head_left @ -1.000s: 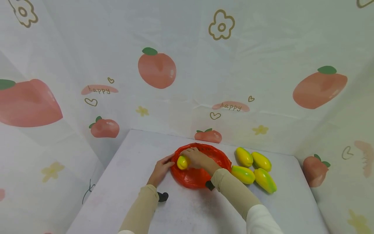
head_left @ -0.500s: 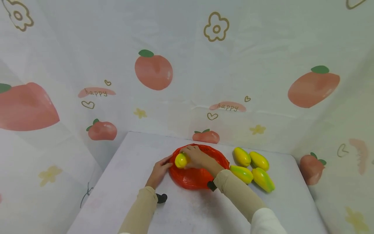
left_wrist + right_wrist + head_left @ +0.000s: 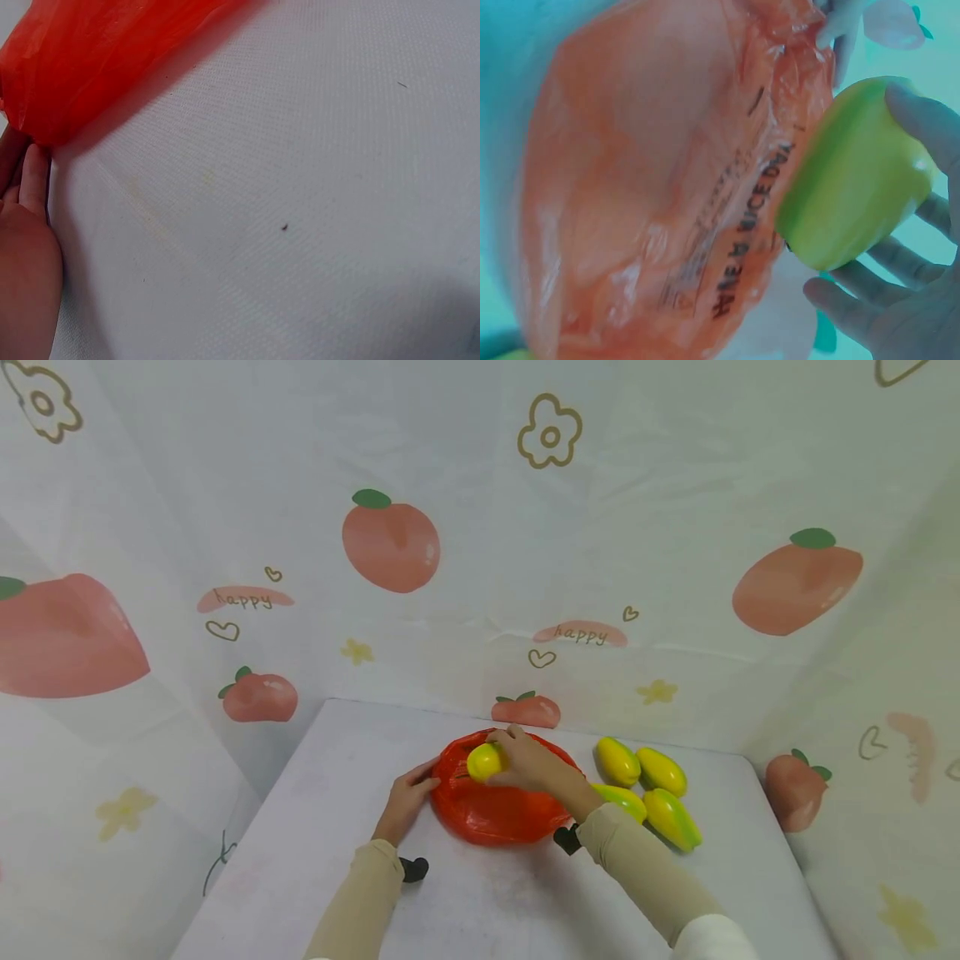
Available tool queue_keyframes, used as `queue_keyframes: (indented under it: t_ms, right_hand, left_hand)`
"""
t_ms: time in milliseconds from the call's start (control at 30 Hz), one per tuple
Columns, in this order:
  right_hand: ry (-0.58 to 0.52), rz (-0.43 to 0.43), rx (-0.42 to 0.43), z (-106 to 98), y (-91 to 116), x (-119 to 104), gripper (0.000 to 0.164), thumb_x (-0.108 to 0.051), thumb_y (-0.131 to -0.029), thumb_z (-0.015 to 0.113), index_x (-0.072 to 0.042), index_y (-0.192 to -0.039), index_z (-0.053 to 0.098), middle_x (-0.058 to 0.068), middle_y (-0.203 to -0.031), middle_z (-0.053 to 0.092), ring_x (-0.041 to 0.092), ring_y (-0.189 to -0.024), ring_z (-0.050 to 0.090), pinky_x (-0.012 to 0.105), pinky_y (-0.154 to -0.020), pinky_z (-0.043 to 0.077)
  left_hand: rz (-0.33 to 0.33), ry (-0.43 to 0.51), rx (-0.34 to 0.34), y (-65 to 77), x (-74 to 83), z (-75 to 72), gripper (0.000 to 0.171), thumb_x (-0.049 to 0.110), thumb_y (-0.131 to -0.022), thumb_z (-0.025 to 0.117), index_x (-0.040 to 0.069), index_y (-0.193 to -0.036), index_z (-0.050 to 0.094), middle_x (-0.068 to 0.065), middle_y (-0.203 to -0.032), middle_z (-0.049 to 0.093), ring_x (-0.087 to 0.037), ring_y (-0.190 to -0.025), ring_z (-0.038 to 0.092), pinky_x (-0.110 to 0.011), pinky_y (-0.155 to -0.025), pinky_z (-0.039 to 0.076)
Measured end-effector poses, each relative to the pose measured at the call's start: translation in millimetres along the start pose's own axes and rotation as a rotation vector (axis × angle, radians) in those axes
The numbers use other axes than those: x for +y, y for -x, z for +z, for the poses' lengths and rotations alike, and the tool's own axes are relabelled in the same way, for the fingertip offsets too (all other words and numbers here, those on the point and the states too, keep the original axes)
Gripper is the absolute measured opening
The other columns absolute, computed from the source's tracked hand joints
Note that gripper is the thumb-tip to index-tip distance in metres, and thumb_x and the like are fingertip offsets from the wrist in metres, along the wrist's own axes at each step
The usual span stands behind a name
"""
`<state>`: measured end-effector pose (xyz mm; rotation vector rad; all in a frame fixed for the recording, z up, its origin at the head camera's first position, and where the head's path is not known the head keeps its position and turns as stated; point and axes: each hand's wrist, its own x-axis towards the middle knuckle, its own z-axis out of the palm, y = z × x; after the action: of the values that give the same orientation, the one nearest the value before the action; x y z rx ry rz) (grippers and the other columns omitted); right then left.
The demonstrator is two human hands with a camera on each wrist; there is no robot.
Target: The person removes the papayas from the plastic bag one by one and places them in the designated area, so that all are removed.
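Note:
My right hand (image 3: 525, 762) grips a yellow-green papaya (image 3: 483, 762) over the mouth of a red plastic bag (image 3: 487, 823), its round opening facing up. In the right wrist view, the thumb lies over one side of the papaya and the fingers spread along the other. Printed black lettering shows on the bag's wall there. My left hand (image 3: 405, 800) holds the bag at its left rim; in the left wrist view its fingers (image 3: 34, 176) reach the red plastic at the table, their tips hidden. The bag's inside is partly covered by the right hand.
Several more yellow-green papayas (image 3: 667, 814) lie on the white table (image 3: 480, 902) to the right of the bag, one partly behind the right forearm. White curtains (image 3: 645, 485) printed with fruit and flowers stand around the table. Black straps show at both wrists.
The right hand has lifted the papaya away from the bag's left rim and moved it to the right. The left hand stays at the left rim. The head view has shifted slightly.

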<state>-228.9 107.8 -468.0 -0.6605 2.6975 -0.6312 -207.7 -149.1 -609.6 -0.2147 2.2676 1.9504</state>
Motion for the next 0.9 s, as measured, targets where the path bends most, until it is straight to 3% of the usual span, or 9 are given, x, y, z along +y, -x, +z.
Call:
queue_keyframes:
  t_ms: [467,700,900]
  right_hand:
    - [-0.014,0.064,0.101,-21,32,40,0.077,-0.051,-0.082,0.081,-0.018,-0.146,0.053,0.009,-0.15,0.046,0.028,-0.127,0.054,0.05,-0.108,0.053]
    - [0.005,0.148,0.143,-30,48,57,0.079,-0.058,-0.082,0.078,-0.022,-0.147,0.053,0.01,-0.128,0.054,0.026,-0.107,0.059,0.047,-0.096,0.059]
    - [-0.002,0.198,0.173,-40,59,71,0.08,-0.06,-0.085,0.074,-0.019,-0.149,0.051,0.013,-0.134,0.055,0.031,-0.114,0.058,0.055,-0.103,0.055]
  left_hand:
    - [-0.006,0.005,-0.017,1.7,0.8,-1.1,0.046,0.02,-0.097,0.064,0.024,-0.143,0.061,-0.005,-0.154,0.055,-0.029,-0.149,0.044,-0.049,-0.123,0.038]
    - [0.02,0.018,-0.008,3.0,2.1,0.6,0.046,0.015,-0.097,0.065,0.02,-0.142,0.062,-0.007,-0.151,0.057,-0.027,-0.148,0.046,-0.047,-0.123,0.039]
    - [0.02,-0.004,-0.007,2.2,2.4,0.3,0.045,0.016,-0.097,0.064,0.02,-0.142,0.062,-0.007,-0.151,0.058,-0.028,-0.146,0.047,-0.048,-0.122,0.04]
